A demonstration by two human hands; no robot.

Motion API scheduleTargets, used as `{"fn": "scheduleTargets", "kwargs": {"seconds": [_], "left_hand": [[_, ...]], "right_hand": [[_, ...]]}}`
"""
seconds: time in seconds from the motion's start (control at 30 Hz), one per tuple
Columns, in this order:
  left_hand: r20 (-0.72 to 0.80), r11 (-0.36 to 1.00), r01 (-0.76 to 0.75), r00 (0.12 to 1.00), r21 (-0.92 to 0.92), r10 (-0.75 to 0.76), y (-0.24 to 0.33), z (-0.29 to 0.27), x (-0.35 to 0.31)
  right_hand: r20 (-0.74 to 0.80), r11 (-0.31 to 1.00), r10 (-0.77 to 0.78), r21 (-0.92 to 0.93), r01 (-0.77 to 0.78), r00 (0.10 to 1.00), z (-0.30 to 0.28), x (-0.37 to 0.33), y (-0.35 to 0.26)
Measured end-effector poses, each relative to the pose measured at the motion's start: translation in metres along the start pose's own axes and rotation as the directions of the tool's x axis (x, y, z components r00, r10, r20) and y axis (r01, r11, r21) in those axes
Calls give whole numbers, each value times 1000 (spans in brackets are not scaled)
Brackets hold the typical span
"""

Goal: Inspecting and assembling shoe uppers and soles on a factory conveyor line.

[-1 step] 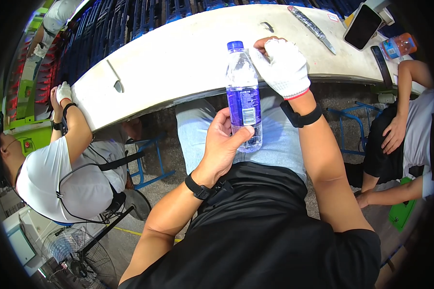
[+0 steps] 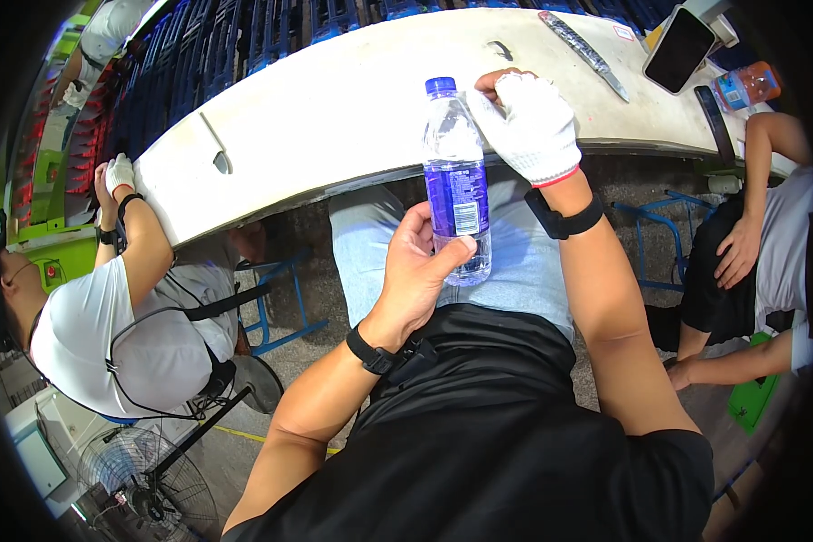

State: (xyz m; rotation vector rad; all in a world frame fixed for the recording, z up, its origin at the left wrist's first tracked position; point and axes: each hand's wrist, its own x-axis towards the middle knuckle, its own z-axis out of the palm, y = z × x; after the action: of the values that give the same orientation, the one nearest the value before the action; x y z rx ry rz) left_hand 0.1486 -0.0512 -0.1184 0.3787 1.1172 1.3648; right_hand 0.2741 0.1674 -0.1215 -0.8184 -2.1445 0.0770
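Note:
My bare left hand [image 2: 422,262] is closed round the lower part of a clear plastic water bottle [image 2: 457,194]. The bottle has a blue cap and a purple-blue label, and it stands nearly upright over my lap with clear liquid inside. Just right of its neck, my right hand [image 2: 531,122] rests on the white table [image 2: 334,99]. It wears a white glove that leaves fingertips bare. Its fingers are curled inward, and whatever they hold, if anything, is hidden. Black bands circle both my wrists.
A grey-patterned knife-like tool [image 2: 587,56], a smartphone [image 2: 680,50] on a stand and an orange-capped bottle [image 2: 745,86] are at the far right. A dark hook-shaped piece [image 2: 499,50] lies beyond my right hand. People sit on both sides; a fan [image 2: 144,488] stands lower left.

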Motion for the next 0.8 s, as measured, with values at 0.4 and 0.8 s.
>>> {"fn": "scheduleTargets", "kwargs": {"seconds": [0.4,0.8], "left_hand": [[1,999,-2,1000,32,2,2,3,0],[-5,999,-8,1000,40,8,-1,1,1]], "right_hand": [[-40,999,-38,7,39,998,1,0,2],[-33,1000,-27,7,27,999,3,-1,3]]}}
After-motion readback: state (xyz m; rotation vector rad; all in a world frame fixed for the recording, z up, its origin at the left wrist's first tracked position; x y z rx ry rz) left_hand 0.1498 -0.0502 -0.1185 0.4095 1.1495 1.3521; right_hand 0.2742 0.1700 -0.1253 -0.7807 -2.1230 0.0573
